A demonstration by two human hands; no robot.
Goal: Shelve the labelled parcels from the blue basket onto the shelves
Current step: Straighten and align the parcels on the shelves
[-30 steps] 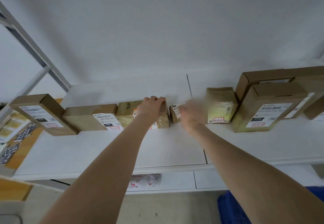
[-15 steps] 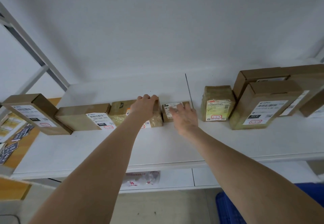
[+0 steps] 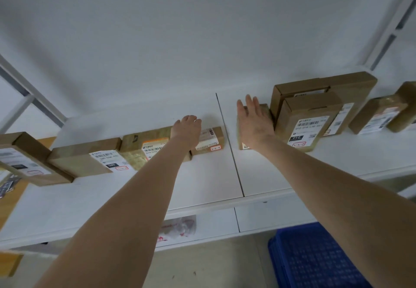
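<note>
Labelled brown parcels stand in a row on the white shelf (image 3: 202,175). My left hand (image 3: 186,130) lies on the right end of a tape-wrapped parcel (image 3: 144,145), fingers curled over its far top edge. A small parcel (image 3: 209,140) with a red-bordered tag stands just right of that hand. My right hand (image 3: 254,125) presses flat, fingers straight, on a yellowish wrapped parcel (image 3: 265,110), hiding most of it. That parcel touches the "010" box (image 3: 308,125). A corner of the blue basket (image 3: 315,260) shows at the lower right.
Left of my left hand stand a "060" box (image 3: 90,157) and a tilted box (image 3: 24,159). More parcels (image 3: 380,114) sit at the far right. A plastic-bagged item (image 3: 177,229) lies on the lower shelf. A gap separates the small parcel from the yellowish one.
My right hand left the small parcel and moved right onto the yellowish parcel beside the "010" box. My left hand stayed on the tape-wrapped parcel.
</note>
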